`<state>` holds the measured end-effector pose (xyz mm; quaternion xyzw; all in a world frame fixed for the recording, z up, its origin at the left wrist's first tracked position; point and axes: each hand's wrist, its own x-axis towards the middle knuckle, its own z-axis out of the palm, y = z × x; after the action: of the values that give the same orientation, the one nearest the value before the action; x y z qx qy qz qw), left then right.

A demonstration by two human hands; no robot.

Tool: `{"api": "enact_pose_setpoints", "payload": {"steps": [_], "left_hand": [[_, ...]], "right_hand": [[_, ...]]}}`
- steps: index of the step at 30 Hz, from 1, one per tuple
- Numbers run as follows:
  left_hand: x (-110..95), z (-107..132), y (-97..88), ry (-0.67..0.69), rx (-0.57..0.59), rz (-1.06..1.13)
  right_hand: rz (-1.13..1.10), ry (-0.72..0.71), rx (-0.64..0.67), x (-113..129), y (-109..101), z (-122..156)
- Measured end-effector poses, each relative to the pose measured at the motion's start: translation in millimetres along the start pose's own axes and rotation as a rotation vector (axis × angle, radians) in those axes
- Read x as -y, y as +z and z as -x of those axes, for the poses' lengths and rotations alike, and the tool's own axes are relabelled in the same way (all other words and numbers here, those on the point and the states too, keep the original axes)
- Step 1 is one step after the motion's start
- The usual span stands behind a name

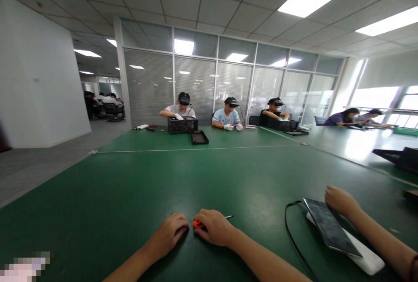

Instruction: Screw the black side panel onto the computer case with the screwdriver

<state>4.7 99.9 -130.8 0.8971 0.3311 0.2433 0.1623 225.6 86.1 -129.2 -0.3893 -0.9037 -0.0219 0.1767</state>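
Note:
My right hand rests on the green table, closed round the orange handle of a screwdriver. The thin metal shaft sticks out on the far side of that hand, pointing right. Just to the left, my left hand lies on the tabletop with its fingers loosely bent and the thumb a little apart. Nothing shows in it. A small gap separates the two hands, and the orange handle end faces that gap.
At right, another person's hand rests near a dark tablet-like device lying on a white block, with a black cable beside it. Across the table, people sit behind black computer cases and a black tray.

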Motion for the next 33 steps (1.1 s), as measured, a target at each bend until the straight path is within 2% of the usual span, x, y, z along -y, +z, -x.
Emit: {"api": "enact_pose_setpoints", "payload": {"steps": [7,15,33], "left_hand": [[-6.0,-0.3,-5.3,-0.010,0.018,0.025],[0.3,0.2,0.6,-0.007,0.001,0.013],[1.7,-0.2,0.9,-0.002,0.005,0.021]], "right_hand": [[-0.008,-0.004,0.004,0.8,-1.6,-0.4],[-0.002,0.011,0.020,1.2,-3.3,0.0],[0.005,0.003,0.008,0.0,-0.2,-0.3]]}}
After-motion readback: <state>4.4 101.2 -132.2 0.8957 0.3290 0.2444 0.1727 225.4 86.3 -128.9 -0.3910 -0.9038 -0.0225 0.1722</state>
